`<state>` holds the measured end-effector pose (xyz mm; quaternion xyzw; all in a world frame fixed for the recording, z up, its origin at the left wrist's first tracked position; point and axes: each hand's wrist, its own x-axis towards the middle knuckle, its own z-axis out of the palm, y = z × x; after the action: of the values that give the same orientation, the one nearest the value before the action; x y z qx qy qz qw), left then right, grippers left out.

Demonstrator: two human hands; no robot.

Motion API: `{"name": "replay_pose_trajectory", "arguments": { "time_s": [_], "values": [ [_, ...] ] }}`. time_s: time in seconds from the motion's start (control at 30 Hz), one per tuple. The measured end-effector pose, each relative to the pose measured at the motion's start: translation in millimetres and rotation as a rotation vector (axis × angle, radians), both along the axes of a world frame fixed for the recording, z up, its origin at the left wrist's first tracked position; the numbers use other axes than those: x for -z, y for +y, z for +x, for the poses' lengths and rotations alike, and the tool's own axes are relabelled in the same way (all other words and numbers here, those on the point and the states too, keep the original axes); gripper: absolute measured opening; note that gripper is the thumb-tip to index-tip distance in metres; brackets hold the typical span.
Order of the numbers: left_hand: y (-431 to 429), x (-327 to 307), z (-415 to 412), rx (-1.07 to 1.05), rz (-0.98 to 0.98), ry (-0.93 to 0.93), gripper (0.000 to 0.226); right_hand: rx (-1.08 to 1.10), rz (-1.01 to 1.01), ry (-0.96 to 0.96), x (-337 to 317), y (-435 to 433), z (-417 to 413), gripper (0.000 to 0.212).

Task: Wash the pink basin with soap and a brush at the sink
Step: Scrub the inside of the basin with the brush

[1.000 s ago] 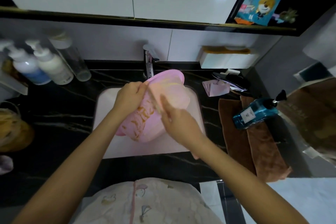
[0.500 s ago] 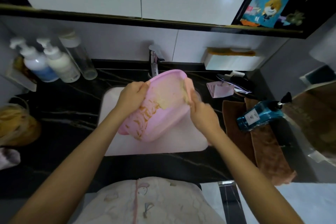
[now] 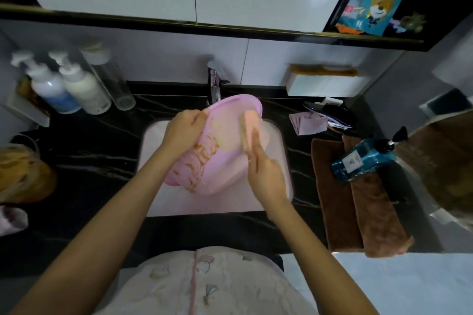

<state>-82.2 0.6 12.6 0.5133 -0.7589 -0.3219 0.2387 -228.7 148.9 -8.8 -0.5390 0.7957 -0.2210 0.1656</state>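
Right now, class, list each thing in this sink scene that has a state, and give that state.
pink basin: tilted over the sink, yellowish streaks on it.
brush: against the basin.
left hand: grips the basin's rim.
right hand: holds the brush.
blue bottle: lying on its side.

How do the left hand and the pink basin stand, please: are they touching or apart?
Touching. The head view shows the left hand gripping the rim of the pink basin, with its fingers curled over the edge.
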Motion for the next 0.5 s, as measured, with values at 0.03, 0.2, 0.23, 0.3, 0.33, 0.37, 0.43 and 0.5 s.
{"name": "replay_pose_trajectory", "arguments": {
  "time_s": [0.03, 0.2, 0.23, 0.3, 0.33, 0.37, 0.43, 0.5],
  "values": [
    [-3.1, 1.4, 2.8, 0.004, 0.004, 0.015, 0.047, -0.076, -0.018, 0.029, 1.9, 14.7, 5.4, 0.056],
    [3.1, 2.6, -1.6, 0.042, -0.004, 0.017, 0.046, 0.198, 0.033, -0.143, 14.7, -4.3, -47.9, 0.048],
    [3.9, 1.9, -3.2, 0.038, -0.010, 0.006, 0.047, 0.244, 0.012, -0.204, 10.8, -11.3, -46.1, 0.047],
    [1.8, 1.1, -2.8, 0.014, -0.010, -0.009, 0.047, 0.172, -0.041, -0.217, -1.1, -11.3, -22.8, 0.049],
    [0.3, 1.4, -1.9, 0.007, -0.006, -0.010, 0.047, 0.071, -0.045, -0.175, -2.5, -4.7, -7.3, 0.051],
    [-0.4, 1.4, -1.5, 0.008, -0.003, -0.015, 0.047, -0.056, -0.037, -0.113, -3.1, 6.5, 6.8, 0.053],
    [-0.6, 1.9, -1.2, 0.022, -0.004, -0.029, 0.046, -0.202, -0.009, 0.028, 0.5, 22.4, 12.5, 0.056],
    [1.5, -0.1, -3.2, 0.036, -0.002, -0.021, 0.046, -0.113, -0.001, 0.076, 2.2, 13.4, -8.3, 0.055]
  ]
}}
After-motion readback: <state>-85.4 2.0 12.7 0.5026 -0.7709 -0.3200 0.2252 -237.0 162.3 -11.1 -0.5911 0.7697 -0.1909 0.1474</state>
